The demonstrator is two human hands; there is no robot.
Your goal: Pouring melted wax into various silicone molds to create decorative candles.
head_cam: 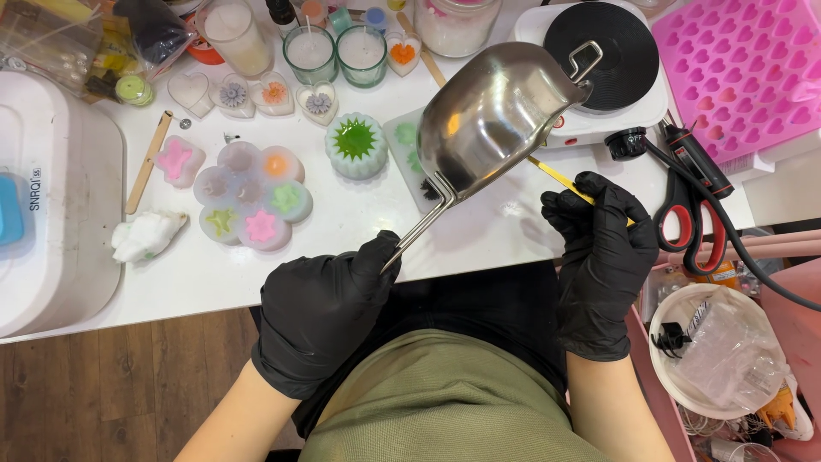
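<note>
Tilted shiny steel pouring pot (492,115), seemingly empty

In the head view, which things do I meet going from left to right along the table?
White tissue wad → flower-shaped mould → green star candle → steel pouring pot → red-handled scissors.
</note>
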